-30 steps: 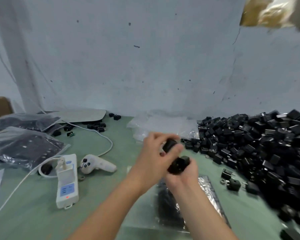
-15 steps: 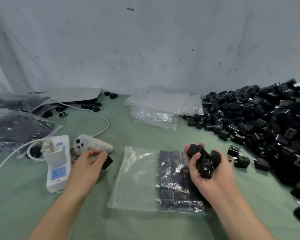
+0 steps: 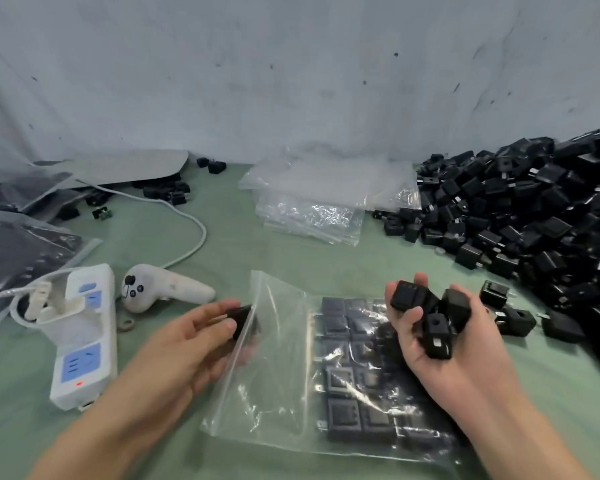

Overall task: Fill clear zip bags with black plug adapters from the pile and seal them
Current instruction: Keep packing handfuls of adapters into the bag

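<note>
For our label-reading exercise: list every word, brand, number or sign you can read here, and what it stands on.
No text can be read.
The white power strip: no legible print, only blue panels and a red light.
The black plug adapters: faint moulded marks, too blurred to read.

Plug adapters are uniformly black; the zip bag is clear with white glare streaks, and the rows inside read dark grey through the film. Table cover is plain muted green; wall is pale blue-grey with scattered dark specks. Power strip is white with light-blue socket faces and one red indicator light; controller off-white with black buttons; cable white.
</note>
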The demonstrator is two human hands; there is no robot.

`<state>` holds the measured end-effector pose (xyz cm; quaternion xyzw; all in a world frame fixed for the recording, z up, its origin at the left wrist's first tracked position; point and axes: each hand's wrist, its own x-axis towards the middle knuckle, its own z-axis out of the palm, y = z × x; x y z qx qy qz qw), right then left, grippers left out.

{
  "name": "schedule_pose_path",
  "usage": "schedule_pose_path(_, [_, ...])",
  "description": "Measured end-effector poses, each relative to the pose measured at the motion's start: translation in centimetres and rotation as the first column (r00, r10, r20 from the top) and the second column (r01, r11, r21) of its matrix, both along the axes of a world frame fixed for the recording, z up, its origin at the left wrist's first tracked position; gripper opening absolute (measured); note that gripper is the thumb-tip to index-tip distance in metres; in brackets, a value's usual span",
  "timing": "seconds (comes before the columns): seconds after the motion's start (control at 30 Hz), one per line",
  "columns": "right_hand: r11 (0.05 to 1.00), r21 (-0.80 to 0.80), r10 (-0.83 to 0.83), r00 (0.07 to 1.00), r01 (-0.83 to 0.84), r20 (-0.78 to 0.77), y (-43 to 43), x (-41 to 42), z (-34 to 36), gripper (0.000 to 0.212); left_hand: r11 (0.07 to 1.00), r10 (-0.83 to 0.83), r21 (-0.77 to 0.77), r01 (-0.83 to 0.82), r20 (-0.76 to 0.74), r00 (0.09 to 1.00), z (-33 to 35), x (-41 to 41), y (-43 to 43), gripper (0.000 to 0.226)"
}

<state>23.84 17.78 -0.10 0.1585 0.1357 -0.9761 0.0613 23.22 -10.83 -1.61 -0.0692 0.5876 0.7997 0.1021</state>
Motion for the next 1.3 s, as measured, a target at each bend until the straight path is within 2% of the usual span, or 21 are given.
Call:
schedule_pose_path(0.03, [1.0,0.009,0.0,1.0,0.0,-0.002,0.0,0.0,0.0,0.031,0.998,-0.024,-0.052,0.021,-0.044,0.999,0.0,0.2,0.1,0.032])
schedule_pose_path(0.07, [1.0,0.021,-0.001,1.0,0.001,-0.003,-0.1,0.0,0.0,0.032,0.978,-0.055,-0.206,0.03,-0.115,0.992,-0.1,0.3,0.2,0.031])
schedule_pose_path(0.1, [1.0,0.031,-0.003,1.0,0.004,-0.003,-0.1,0.1,0.0,0.033,0.902,-0.117,-0.432,0.011,-0.219,0.969,-0.3,0.5,0.2,0.03])
schedule_pose_path(0.13, [0.999,0.04,-0.007,1.0,0.007,-0.002,-0.2,0.1,0.0,0.033,0.765,-0.195,-0.642,-0.059,-0.318,0.928,-0.3,0.8,0.4,0.025])
schedule_pose_path(0.17, [0.999,0.049,-0.012,1.0,0.012,-0.001,-0.3,0.1,0.0,0.034,0.621,-0.282,-0.77,-0.149,-0.397,0.874,-0.4,0.9,0.5,0.017])
schedule_pose_path(0.2, [0.998,0.058,-0.018,1.0,0.018,-0.002,-0.3,0.1,0.1,0.033,0.527,-0.358,-0.825,-0.204,-0.434,0.827,-0.4,1.0,0.4,0.012])
schedule_pose_path(0.23, [0.998,0.064,-0.021,1.0,0.021,-0.003,-0.4,0.2,0.1,0.033,0.494,-0.405,-0.844,-0.207,-0.435,0.805,-0.5,1.2,0.2,0.011])
schedule_pose_path(0.27, [0.997,0.069,-0.021,1.0,0.021,-0.003,-0.4,0.2,0.1,0.032,0.487,-0.423,-0.851,-0.195,-0.425,0.8,-0.7,1.3,-0.1,0.012])
schedule_pose_path(0.3, [0.997,0.072,-0.02,1.0,0.02,-0.003,-0.4,0.3,0.0,0.031,0.499,-0.406,-0.845,-0.193,-0.425,0.809,-0.8,1.3,-0.5,0.022])
schedule_pose_path(0.37, [0.997,0.079,-0.015,1.0,0.015,-0.008,-0.4,0.4,0.0,0.03,0.588,-0.22,-0.766,-0.26,-0.461,0.86,-0.9,1.6,-1.2,0.037])
schedule_pose_path(0.4, [0.997,0.082,-0.012,1.0,0.013,-0.011,-0.4,0.4,-0.1,0.03,0.648,-0.078,-0.699,-0.302,-0.455,0.887,-0.7,1.7,-1.4,0.032])
schedule_pose_path(0.47, [0.996,0.091,-0.012,1.0,0.013,-0.012,-0.5,0.4,-0.1,0.031,0.764,0.121,-0.57,-0.302,-0.333,0.935,-0.3,1.8,-1.2,0.02])
schedule_pose_path(0.53, [0.995,0.096,-0.015,1.0,0.016,-0.014,-0.5,0.4,-0.1,0.031,0.803,0.124,-0.556,-0.216,-0.198,0.972,-0.3,1.9,-0.6,0.021])
schedule_pose_path(0.6, [0.996,0.089,-0.016,1.0,0.018,-0.018,-0.4,0.4,-0.2,0.031,0.751,0.095,-0.636,-0.177,-0.161,0.982,-0.5,1.9,0.0,0.021])
schedule_pose_path(0.7, [0.997,0.074,-0.02,1.0,0.021,-0.021,-0.3,0.4,-0.3,0.031,0.613,0.057,-0.764,-0.202,-0.212,0.976,-0.3,1.8,0.6,0.022])
schedule_pose_path(0.8, [0.998,0.054,-0.024,0.999,0.026,-0.039,-0.3,0.4,-0.5,0.03,0.558,-0.004,-0.817,-0.142,-0.174,0.985,0.1,1.6,1.1,0.019])
schedule_pose_path(0.9, [0.998,0.047,-0.03,0.999,0.032,-0.035,-0.3,0.3,-0.5,0.031,0.533,-0.041,-0.842,-0.085,-0.126,0.991,0.0,1.6,1.9,0.002])
schedule_pose_path(0.97, [0.998,0.047,-0.035,0.999,0.037,-0.037,-0.3,0.4,-0.4,0.032,0.53,-0.089,-0.846,-0.06,-0.125,0.988,-0.2,1.7,2.3,0.022])
schedule_pose_path(1.03, [0.998,0.053,-0.037,0.999,0.039,-0.04,-0.3,0.4,-0.3,0.032,0.582,-0.103,-0.811,-0.062,-0.149,0.983,-0.3,1.8,2.5,0.035])
schedule_pose_path(1.2, [0.997,0.068,-0.029,0.999,0.031,-0.038,-0.2,0.5,-0.5,0.029,0.623,-0.038,-0.767,-0.156,-0.229,0.973,-0.2,1.9,2.8,0.027])
schedule_pose_path(1.3, [0.997,0.072,-0.018,0.999,0.021,-0.038,-0.2,0.5,-0.6,0.03,0.597,-0.032,-0.783,-0.172,-0.238,0.971,-0.2,1.9,2.5,0.021])
